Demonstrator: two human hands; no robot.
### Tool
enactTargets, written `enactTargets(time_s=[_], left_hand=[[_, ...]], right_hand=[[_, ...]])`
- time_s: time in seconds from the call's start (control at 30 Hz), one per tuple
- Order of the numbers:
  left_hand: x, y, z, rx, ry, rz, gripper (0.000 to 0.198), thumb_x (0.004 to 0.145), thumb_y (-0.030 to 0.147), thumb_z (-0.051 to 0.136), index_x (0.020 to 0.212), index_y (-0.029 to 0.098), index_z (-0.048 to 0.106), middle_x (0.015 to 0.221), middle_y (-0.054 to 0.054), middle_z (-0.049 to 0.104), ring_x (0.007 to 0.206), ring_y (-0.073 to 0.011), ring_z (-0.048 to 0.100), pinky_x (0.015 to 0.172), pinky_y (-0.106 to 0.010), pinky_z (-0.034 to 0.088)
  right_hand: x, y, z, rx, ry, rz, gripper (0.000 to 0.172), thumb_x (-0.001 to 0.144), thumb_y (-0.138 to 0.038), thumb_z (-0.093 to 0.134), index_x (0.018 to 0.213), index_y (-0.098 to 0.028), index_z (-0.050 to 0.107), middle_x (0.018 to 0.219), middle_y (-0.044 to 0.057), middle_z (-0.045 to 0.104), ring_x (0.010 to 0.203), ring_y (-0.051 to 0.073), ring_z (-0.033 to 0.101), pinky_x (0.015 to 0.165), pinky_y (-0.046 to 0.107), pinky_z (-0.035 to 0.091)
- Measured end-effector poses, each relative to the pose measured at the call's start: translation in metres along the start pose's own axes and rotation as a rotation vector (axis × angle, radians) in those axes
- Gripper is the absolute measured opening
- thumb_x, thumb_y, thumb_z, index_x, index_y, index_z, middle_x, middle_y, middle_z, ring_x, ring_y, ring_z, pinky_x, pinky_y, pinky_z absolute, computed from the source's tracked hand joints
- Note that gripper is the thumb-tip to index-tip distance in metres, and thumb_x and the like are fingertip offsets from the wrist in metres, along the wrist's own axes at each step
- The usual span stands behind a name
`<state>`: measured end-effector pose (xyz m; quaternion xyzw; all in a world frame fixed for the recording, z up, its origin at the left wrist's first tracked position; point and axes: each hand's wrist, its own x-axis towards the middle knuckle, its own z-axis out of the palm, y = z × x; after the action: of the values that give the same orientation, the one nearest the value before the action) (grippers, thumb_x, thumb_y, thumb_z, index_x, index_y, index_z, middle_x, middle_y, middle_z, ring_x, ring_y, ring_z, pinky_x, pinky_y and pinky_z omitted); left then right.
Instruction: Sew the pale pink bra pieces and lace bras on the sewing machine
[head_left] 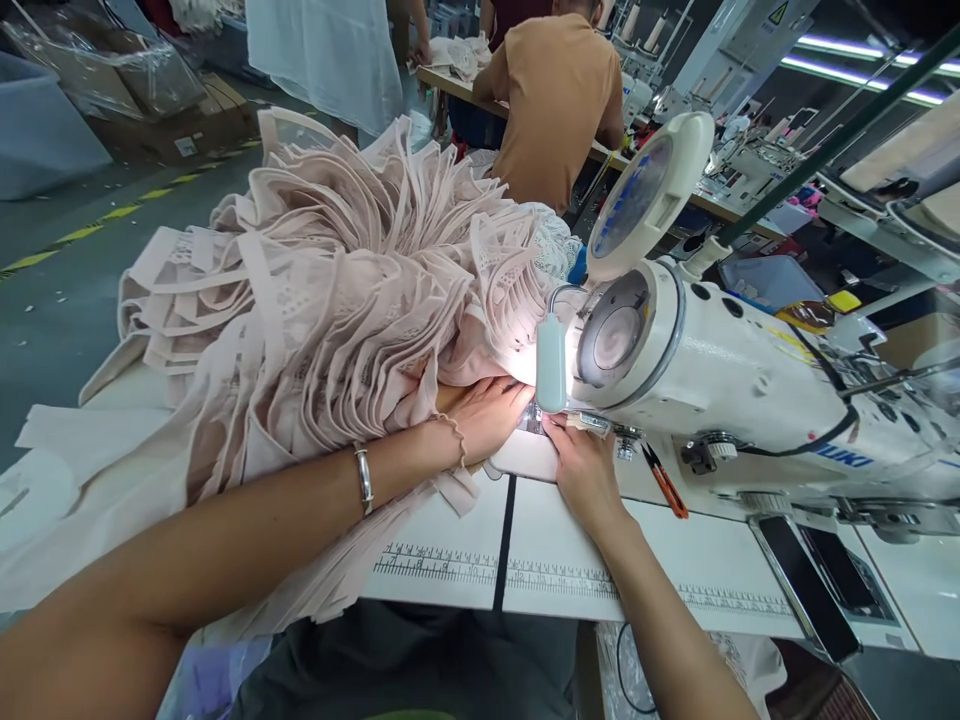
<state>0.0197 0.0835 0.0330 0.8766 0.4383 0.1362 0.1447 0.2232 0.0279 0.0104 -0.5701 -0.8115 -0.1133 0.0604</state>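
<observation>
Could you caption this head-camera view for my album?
Left hand and right hand close together at a brightly lit sewing machine, beside heaped pale-pink garment pieces.

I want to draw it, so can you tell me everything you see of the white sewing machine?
The sewing machine is long and white, with a glossy surface like painted metal and blue letters on its side. Its left end has a round grey plate, with a round, cream-rimmed cover tilted up above it. It stands on the white table, right of the pinkish fabric pile. The left hand and right hand are by its sewing end; I can't tell whether it's running.
</observation>
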Motion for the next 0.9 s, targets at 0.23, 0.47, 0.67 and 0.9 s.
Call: enactTargets(time_s=[0.23,0.47,0.67,0.9], left_hand=[[0.001,0.002,0.000,0.010,0.032,0.003,0.026,0.097,0.013,0.042,0.119,0.019,0.054,0.122,-0.009,0.061,0.120,-0.0246,0.056,0.105,-0.036,0.044],[0.000,0.003,-0.002,0.028,0.018,0.016,0.023,0.096,0.013,0.040,0.112,0.017,0.056,0.118,-0.011,0.062,0.114,-0.0250,0.058,0.100,-0.037,0.046],[0.001,0.003,-0.004,0.029,0.016,0.026,0.019,0.094,0.012,0.042,0.105,0.017,0.057,0.112,-0.010,0.064,0.110,-0.0244,0.060,0.096,-0.037,0.048],[0.000,0.007,-0.011,0.034,-0.028,-0.018,0.016,0.096,0.012,0.043,0.103,0.017,0.057,0.109,-0.009,0.064,0.107,-0.0235,0.061,0.095,-0.034,0.048]], right_hand=[[0.003,-0.010,-0.002,-0.082,-0.038,-0.013,0.063,0.081,0.004,0.037,0.135,-0.015,0.063,0.124,0.018,0.067,0.110,0.030,0.059,0.099,0.050,0.041],[0.005,-0.013,-0.009,-0.050,-0.123,0.016,0.067,0.080,0.005,0.034,0.140,-0.013,0.059,0.125,0.022,0.065,0.110,0.033,0.060,0.100,0.055,0.041],[0.006,-0.014,-0.012,-0.015,-0.183,0.063,0.067,0.081,0.004,0.037,0.141,-0.015,0.058,0.126,0.021,0.065,0.111,0.033,0.060,0.103,0.054,0.040],[0.006,-0.014,-0.015,-0.005,-0.221,0.084,0.068,0.082,0.004,0.036,0.143,-0.018,0.057,0.128,0.019,0.064,0.112,0.032,0.059,0.103,0.051,0.039]])
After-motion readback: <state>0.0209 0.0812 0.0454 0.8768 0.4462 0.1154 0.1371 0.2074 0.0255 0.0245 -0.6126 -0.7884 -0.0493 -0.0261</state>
